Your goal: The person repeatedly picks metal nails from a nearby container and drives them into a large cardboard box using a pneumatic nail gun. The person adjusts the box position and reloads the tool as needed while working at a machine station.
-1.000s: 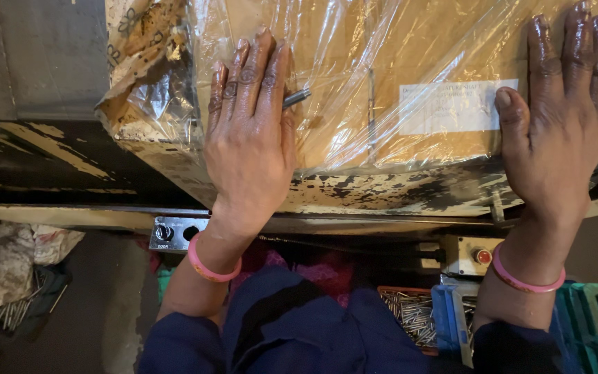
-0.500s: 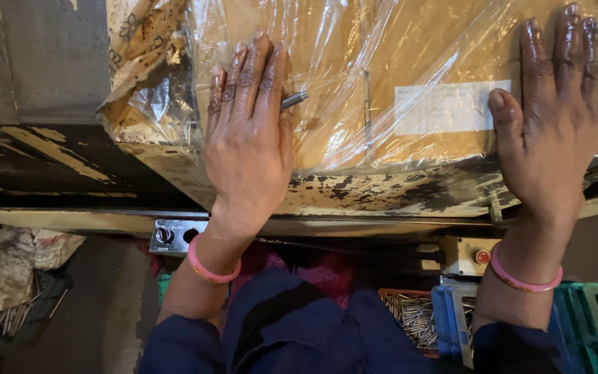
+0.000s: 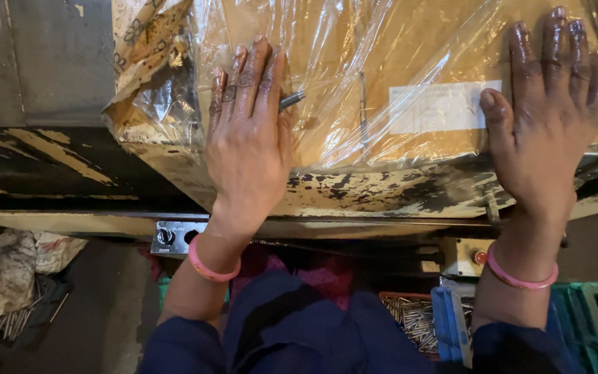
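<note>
— Where does the metal pin (image 3: 291, 99) lie from the hands?
— Just right of the left hand (image 3: 247, 138), poking out from under its flat fingers, long axis slanting up-right. The right hand (image 3: 545, 131) is well apart, also flat and holding nothing.
— What's around?
— Both palms press the plastic-wrapped cardboard sheet (image 3: 382, 62); its white label (image 3: 441, 107) sits between them.
</note>
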